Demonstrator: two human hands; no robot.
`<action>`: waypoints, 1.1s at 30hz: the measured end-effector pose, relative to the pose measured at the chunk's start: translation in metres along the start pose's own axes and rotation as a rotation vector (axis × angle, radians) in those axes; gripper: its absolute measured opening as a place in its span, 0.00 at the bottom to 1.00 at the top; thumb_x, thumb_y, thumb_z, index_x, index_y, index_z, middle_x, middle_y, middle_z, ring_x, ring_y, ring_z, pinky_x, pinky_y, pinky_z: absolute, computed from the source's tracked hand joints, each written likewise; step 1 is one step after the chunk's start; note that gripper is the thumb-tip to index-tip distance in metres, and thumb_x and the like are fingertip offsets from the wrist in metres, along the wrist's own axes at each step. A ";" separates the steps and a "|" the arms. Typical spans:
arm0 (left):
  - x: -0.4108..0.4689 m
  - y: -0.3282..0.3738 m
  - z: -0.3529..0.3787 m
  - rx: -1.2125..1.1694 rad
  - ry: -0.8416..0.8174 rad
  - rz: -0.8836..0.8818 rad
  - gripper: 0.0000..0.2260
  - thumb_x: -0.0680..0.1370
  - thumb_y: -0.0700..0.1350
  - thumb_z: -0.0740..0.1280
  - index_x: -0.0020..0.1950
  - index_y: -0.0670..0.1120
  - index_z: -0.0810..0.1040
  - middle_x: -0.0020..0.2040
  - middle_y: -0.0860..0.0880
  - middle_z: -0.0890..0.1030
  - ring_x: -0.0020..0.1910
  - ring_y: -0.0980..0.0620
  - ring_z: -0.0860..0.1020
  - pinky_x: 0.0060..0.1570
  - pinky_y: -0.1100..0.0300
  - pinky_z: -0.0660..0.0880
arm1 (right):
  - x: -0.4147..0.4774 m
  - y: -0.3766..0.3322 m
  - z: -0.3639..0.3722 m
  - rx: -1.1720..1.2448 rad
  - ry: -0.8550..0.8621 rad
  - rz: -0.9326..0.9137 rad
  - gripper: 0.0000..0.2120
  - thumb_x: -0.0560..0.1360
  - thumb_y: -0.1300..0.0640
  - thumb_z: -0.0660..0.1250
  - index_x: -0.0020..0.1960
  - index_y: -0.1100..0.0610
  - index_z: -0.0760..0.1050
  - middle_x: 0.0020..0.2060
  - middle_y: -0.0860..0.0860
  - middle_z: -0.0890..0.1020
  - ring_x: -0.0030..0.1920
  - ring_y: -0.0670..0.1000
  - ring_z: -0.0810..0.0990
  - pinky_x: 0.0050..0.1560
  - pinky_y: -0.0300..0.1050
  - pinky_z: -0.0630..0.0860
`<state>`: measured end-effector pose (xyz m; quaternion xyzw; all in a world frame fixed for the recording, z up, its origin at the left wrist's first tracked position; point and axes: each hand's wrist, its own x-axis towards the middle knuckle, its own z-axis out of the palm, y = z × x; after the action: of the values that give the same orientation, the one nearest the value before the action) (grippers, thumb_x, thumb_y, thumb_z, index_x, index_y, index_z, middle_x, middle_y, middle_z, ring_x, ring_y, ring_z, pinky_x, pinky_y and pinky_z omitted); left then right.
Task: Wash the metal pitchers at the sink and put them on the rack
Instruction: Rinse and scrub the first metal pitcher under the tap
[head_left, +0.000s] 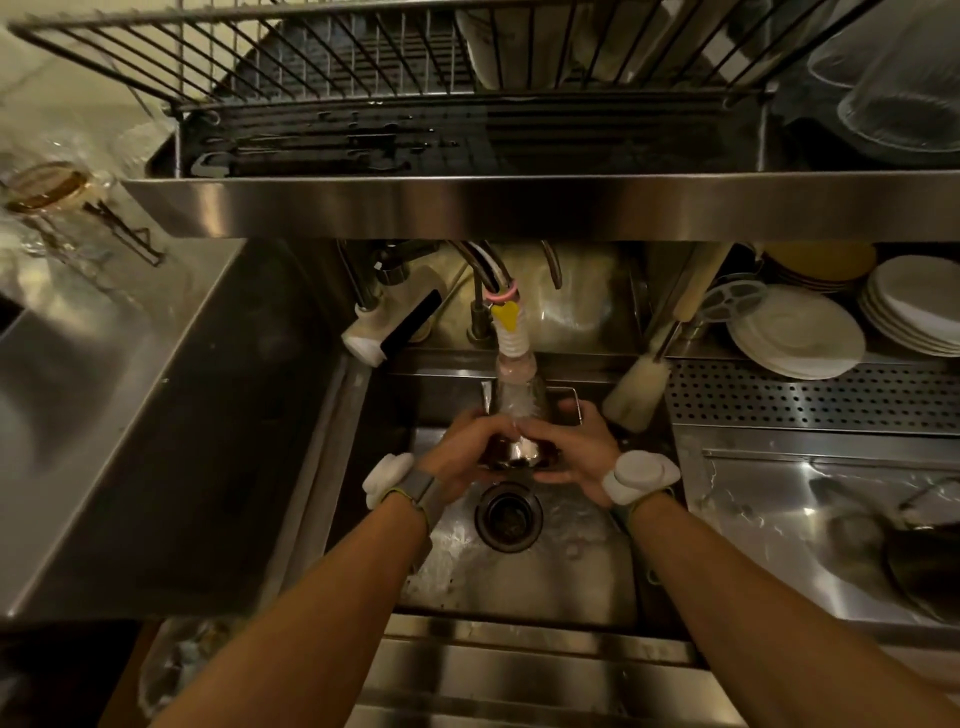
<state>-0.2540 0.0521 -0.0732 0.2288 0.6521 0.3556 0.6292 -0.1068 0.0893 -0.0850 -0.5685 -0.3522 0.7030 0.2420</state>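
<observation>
all stainless steel in here, dim yellowish light. the sink (597, 582) basin is wet, with a round drain (508, 515) in the middle and a steel worktop (130, 415) running off to the left. both hands are over the basin under the tap (511, 332), which has a white ribbed hose end with a yellow bit and water pouring out. the left hand (467, 449) and right hand (576, 452) are both wrapped around a metal pitcher (519, 447), fingers curled snug on either side, right in the stream just above the drain. a brush (636, 392) leans at the basin's right edge. stacked white plates (800, 332) sit at the back right behind a perforated tray (810, 397). the wire rack (337, 62) is up on the shelf overhead, glassware (904, 88) at its right. can't read any labels or writing anywhere.
</observation>
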 end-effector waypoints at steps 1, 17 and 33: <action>-0.001 0.000 -0.005 -0.042 0.019 -0.018 0.04 0.70 0.41 0.65 0.43 0.45 0.75 0.41 0.45 0.76 0.40 0.49 0.75 0.40 0.55 0.75 | 0.001 0.001 0.004 0.012 -0.007 -0.001 0.36 0.65 0.56 0.78 0.66 0.52 0.61 0.58 0.55 0.76 0.53 0.55 0.80 0.41 0.54 0.81; 0.009 -0.005 -0.036 -0.007 0.161 -0.001 0.20 0.79 0.62 0.53 0.50 0.50 0.78 0.50 0.48 0.80 0.49 0.47 0.78 0.51 0.50 0.70 | -0.001 0.000 -0.004 0.077 -0.045 -0.062 0.31 0.67 0.60 0.76 0.63 0.54 0.62 0.56 0.59 0.79 0.49 0.58 0.82 0.39 0.55 0.81; 0.002 -0.013 -0.039 0.050 0.091 0.028 0.30 0.72 0.71 0.56 0.61 0.51 0.78 0.57 0.49 0.82 0.57 0.48 0.79 0.59 0.45 0.73 | -0.004 0.003 0.017 -0.219 0.010 -0.289 0.38 0.53 0.53 0.83 0.56 0.52 0.64 0.54 0.53 0.79 0.54 0.54 0.80 0.53 0.58 0.80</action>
<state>-0.2902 0.0383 -0.0862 0.2372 0.6855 0.3577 0.5881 -0.1223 0.0810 -0.0832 -0.5384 -0.5035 0.6154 0.2791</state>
